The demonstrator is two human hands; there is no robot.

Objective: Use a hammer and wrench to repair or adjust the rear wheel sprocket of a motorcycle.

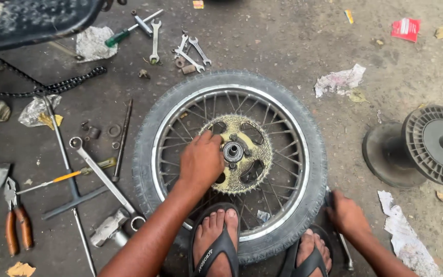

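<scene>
Oily concrete floor (pixel 293 46), wheel (pixel 230 164) flat, axle (pixel 233 152) skyward

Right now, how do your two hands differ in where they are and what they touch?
The left hand rests inside the wheel on the sprocket, fingers by the hub; the right hand sits outside the tyre, gripping a metal tool near the ground. Both are bare, backs turned up.

Left hand (pixel 201 161) on sprocket (pixel 237 153), wheel (pixel 230 164) flat
</scene>
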